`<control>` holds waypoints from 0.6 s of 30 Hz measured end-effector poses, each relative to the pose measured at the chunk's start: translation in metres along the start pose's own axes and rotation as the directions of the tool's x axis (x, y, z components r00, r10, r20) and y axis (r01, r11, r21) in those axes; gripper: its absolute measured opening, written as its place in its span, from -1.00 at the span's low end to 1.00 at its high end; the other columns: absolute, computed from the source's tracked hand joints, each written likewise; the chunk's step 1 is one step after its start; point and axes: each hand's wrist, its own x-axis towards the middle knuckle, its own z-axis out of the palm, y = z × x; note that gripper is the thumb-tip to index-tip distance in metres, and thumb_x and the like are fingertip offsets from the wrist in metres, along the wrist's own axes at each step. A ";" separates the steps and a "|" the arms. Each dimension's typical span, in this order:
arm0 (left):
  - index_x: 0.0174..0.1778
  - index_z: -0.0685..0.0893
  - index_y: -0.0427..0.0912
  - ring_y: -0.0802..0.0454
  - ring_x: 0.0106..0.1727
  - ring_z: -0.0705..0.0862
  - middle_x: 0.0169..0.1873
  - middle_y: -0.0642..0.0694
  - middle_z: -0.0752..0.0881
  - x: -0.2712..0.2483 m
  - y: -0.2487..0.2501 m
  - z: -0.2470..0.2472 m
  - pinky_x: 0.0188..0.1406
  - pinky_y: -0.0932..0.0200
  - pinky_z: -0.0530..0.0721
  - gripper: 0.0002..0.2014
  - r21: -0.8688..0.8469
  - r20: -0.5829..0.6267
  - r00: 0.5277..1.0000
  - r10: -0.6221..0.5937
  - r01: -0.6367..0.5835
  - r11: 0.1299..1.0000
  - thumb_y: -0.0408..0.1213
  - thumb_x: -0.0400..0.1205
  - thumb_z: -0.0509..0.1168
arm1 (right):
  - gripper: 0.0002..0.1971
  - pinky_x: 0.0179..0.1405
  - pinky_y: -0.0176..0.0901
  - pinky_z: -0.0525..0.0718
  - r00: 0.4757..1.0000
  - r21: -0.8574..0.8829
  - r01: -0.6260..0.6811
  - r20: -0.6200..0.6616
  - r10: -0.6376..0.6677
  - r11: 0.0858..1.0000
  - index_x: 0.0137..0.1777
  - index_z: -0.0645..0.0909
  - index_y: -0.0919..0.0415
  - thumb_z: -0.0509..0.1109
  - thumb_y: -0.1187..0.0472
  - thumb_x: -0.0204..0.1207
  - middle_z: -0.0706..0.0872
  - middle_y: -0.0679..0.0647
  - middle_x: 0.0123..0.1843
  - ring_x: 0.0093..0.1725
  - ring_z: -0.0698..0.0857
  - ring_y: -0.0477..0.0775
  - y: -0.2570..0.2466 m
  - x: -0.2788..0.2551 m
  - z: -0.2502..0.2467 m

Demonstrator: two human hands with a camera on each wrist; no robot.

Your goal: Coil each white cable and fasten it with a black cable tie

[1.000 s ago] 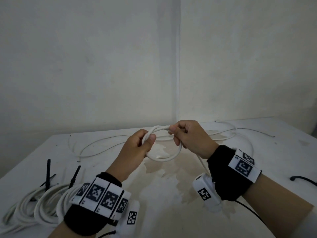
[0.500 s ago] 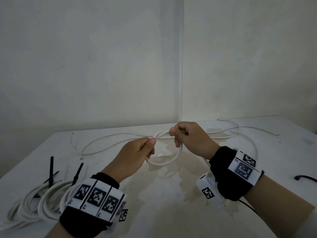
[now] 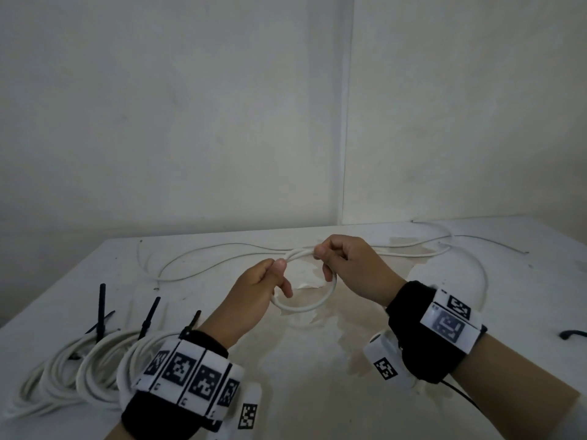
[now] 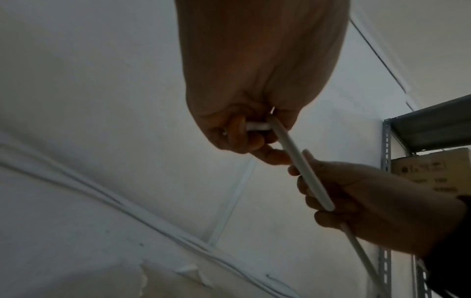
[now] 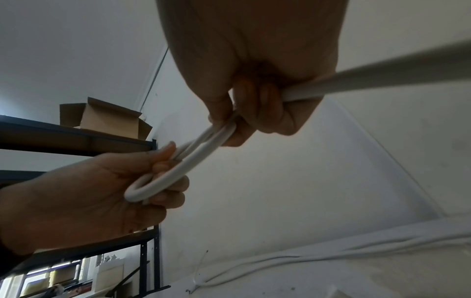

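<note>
Head view shows the left hand [image 3: 260,287] and right hand [image 3: 344,265] each pinching the white cable [image 3: 305,308] above the table [image 3: 301,376], keeping its first loop closed while slack trails behind the loop.

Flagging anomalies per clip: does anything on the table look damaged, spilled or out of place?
Yes: the table has a brownish patch under the hands where its white surface looks peeled or stained. The tied coils at the left look orderly.
</note>
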 end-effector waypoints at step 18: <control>-0.42 0.26 -0.13 0.19 -0.65 0.20 -0.67 0.12 0.22 0.005 0.022 -0.009 -0.52 0.34 0.50 -0.63 -0.515 0.073 0.994 -0.077 0.104 0.851 -0.17 0.74 -0.02 | -0.82 -0.43 -0.48 0.39 0.990 -0.173 0.115 -0.057 -0.127 0.978 -0.23 0.59 0.17 0.28 0.19 0.60 0.57 -0.09 -0.48 -0.52 0.47 -0.23 0.008 0.000 -0.021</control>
